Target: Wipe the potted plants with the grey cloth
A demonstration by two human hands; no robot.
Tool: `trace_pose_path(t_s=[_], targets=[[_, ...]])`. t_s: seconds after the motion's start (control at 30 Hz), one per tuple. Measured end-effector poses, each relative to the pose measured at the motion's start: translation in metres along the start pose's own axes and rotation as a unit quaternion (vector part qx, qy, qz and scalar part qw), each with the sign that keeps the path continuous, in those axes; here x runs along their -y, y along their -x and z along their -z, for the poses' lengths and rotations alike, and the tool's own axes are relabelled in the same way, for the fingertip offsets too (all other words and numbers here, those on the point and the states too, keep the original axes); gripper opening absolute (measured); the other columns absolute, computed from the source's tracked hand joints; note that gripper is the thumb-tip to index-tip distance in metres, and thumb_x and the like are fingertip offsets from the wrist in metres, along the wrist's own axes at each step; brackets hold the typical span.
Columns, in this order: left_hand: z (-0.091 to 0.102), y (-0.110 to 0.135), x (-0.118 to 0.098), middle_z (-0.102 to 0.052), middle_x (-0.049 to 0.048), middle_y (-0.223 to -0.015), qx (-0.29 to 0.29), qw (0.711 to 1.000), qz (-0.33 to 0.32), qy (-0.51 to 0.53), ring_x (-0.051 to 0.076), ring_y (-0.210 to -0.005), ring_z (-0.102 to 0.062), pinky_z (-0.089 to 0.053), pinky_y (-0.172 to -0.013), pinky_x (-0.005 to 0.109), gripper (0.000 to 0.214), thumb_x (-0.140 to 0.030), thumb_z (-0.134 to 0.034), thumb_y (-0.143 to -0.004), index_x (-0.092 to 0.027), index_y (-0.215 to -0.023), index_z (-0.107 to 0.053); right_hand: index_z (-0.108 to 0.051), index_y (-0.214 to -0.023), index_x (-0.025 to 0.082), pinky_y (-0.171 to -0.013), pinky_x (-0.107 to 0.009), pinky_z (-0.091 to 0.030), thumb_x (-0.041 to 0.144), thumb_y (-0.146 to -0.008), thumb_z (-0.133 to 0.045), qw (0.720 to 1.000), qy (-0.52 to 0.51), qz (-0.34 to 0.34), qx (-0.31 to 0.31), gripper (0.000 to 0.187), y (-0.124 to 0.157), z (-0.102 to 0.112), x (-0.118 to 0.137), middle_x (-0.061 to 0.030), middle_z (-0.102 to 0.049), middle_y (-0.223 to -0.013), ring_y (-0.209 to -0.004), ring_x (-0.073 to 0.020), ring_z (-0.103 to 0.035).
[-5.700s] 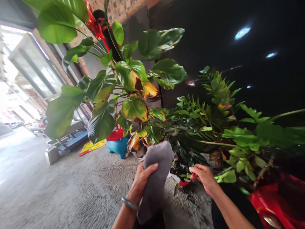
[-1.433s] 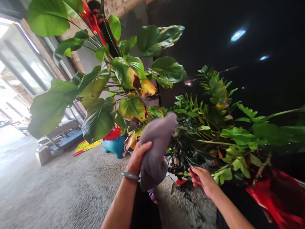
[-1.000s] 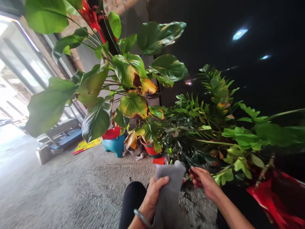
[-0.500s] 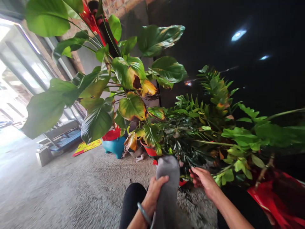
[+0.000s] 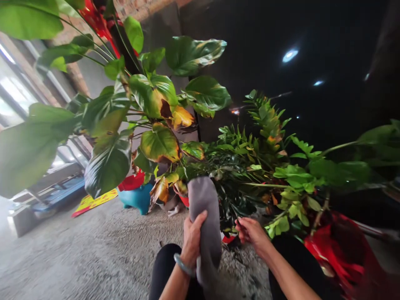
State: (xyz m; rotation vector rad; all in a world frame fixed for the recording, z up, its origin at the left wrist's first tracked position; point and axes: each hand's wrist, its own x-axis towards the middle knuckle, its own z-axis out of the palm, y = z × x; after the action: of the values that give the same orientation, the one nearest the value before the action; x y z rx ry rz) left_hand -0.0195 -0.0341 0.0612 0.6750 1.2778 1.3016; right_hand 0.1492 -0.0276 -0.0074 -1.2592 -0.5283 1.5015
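Note:
My left hand (image 5: 191, 239) is closed around a grey cloth (image 5: 203, 216), which stands up in front of the small dark-leaved potted plant (image 5: 233, 183). A bracelet circles that wrist. My right hand (image 5: 251, 232) is curled at the low leaves of the same plant, its fingers pinched on something I cannot make out. A tall plant with big green and yellowing leaves (image 5: 150, 121) rises on the left, right behind the cloth.
A red pot (image 5: 337, 246) stands at the lower right under leafy green stems (image 5: 300, 179). A teal pot (image 5: 136, 198) and a yellow-red sheet (image 5: 93, 201) sit on the rough concrete floor (image 5: 78, 258). A brick wall and bright window lie to the left.
My left hand lifted the cloth up to the leaves, dropped it low, and has raised it again slightly. The view has shifted right. My right hand stayed at the low leaves.

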Motion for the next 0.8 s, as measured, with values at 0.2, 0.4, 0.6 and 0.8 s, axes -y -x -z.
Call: trace_pose_path(t_s=[0.2,0.4,0.6,0.8], targets=[[0.027,0.030,0.035,-0.066,0.0015,-0.052,0.061,0.994,0.085,-0.033,0.015,-0.046,-0.058,-0.047,-0.044,0.024,0.035,-0.033,-0.086,-0.046,-0.015,-0.066,-0.064,-0.060,-0.054,0.017,-0.029,-0.017,-0.031,0.025,-0.068,-0.071,1.000,0.007,-0.010,-0.008,0.019,0.001,0.000,0.001,0.0019,-0.057,-0.043,-0.030,-0.0077,-0.046],[0.001,-0.010,-0.044,-0.067,-0.0022,-0.056,-0.077,0.988,-0.079,0.104,0.015,-0.044,-0.061,-0.051,-0.046,0.024,0.028,-0.024,-0.078,-0.056,-0.016,-0.079,-0.063,-0.064,-0.059,0.016,-0.033,-0.017,-0.035,0.031,-0.064,-0.074,1.000,-0.008,0.015,0.016,0.019,0.001,-0.003,0.002,0.0020,-0.059,-0.047,-0.034,-0.0073,-0.048],[0.009,-0.011,0.008,-0.066,0.0053,-0.050,0.036,0.997,0.051,-0.053,0.018,-0.041,-0.060,-0.047,-0.040,0.025,0.021,-0.026,-0.078,-0.063,-0.011,-0.071,-0.066,-0.061,-0.059,0.016,-0.032,-0.019,-0.034,0.034,-0.064,-0.073,1.000,-0.010,0.027,0.011,0.022,-0.002,-0.005,0.000,0.0031,-0.057,-0.046,-0.033,-0.0074,-0.046],[0.041,0.002,-0.013,-0.069,0.0004,-0.055,-0.032,0.997,0.062,-0.013,0.020,-0.046,-0.065,-0.053,-0.047,0.027,0.018,-0.017,-0.069,-0.070,-0.017,-0.086,-0.062,-0.058,-0.058,0.017,-0.030,-0.018,-0.028,0.031,-0.072,-0.069,1.000,0.012,0.016,-0.008,0.022,-0.008,-0.010,-0.002,0.0055,-0.054,-0.042,-0.029,-0.0069,-0.043]])
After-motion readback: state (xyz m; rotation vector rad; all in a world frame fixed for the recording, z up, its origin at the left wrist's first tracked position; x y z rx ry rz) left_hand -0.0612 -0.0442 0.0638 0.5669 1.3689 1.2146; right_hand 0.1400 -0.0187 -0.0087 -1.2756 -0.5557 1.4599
